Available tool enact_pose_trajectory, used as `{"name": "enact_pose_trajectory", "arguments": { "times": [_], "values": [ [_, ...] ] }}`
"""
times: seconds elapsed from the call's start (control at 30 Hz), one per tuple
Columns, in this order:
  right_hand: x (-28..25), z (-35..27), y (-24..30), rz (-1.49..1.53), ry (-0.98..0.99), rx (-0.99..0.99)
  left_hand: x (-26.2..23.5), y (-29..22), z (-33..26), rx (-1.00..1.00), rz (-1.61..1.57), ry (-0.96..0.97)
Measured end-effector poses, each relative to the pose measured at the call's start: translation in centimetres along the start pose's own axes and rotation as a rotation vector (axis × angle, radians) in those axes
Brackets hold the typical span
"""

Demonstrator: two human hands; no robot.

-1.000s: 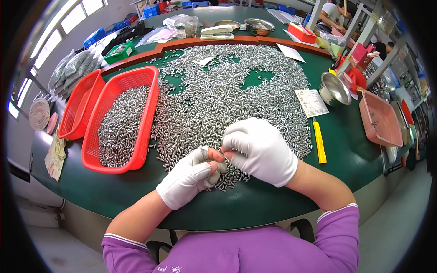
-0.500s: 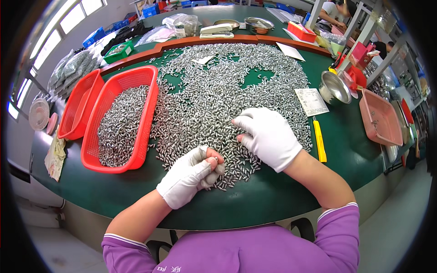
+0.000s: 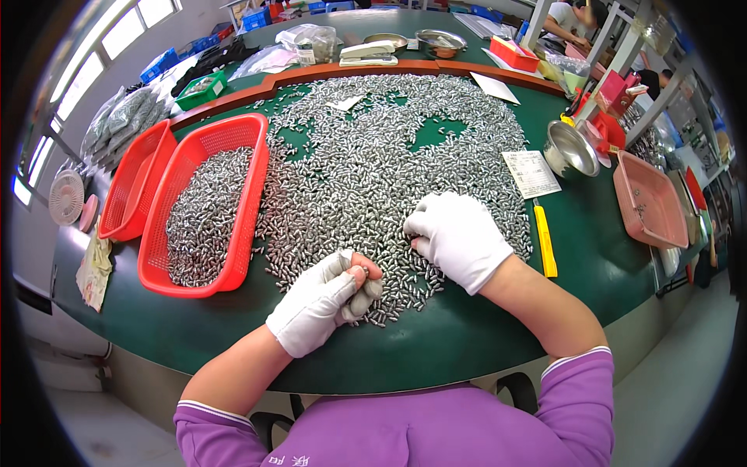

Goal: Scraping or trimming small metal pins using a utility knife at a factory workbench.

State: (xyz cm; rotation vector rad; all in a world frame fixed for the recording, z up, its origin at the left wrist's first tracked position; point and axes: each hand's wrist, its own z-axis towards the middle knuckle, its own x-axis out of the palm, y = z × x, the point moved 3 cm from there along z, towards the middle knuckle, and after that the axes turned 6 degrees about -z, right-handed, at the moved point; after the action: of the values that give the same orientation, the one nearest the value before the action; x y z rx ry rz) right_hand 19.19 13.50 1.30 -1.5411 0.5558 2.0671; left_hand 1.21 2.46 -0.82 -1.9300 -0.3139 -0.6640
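Note:
A wide layer of small silver capsule-shaped metal parts [image 3: 350, 171] covers the middle of the green table. My left hand [image 3: 320, 302], in a white glove with bare thumb and forefinger tips, is closed in a pinch at the near edge of the layer. A small metal part seems to sit between those tips, mostly hidden. My right hand [image 3: 461, 240], gloved the same way, rests palm down over the parts to the right. Its fingers curl in towards the thumb, and whatever they hold is hidden.
At left, a red basket [image 3: 261, 183] holds more metal parts beside another red basket [image 3: 117, 210]. On the right lie a yellow cutter knife [image 3: 545, 241], a printed slip [image 3: 532, 174], a steel bowl [image 3: 572, 149] and a pink tray [image 3: 650, 233]. A wooden rail [image 3: 350, 70] bounds the far side.
My right hand has drawn its fingers in, from spread apart to curled together over the parts. My left hand stays almost in place, still pinched.

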Motion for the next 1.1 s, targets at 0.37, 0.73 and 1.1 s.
{"name": "enact_pose_trajectory", "arguments": {
  "times": [0.37,0.73,1.1],
  "values": [
    [-0.4,0.5,0.0,0.023,-0.003,0.034,0.0,-0.2,0.0,-0.022,-0.054,0.028],
    [-2.3,0.2,3.9,0.599,-0.2,-0.257,0.3,0.2,0.2,-0.051,-0.132,0.092],
    [0.3,0.1,-0.9,-0.019,-0.005,0.061,0.1,0.0,0.1,-0.018,0.001,-0.007]
  ]
}}
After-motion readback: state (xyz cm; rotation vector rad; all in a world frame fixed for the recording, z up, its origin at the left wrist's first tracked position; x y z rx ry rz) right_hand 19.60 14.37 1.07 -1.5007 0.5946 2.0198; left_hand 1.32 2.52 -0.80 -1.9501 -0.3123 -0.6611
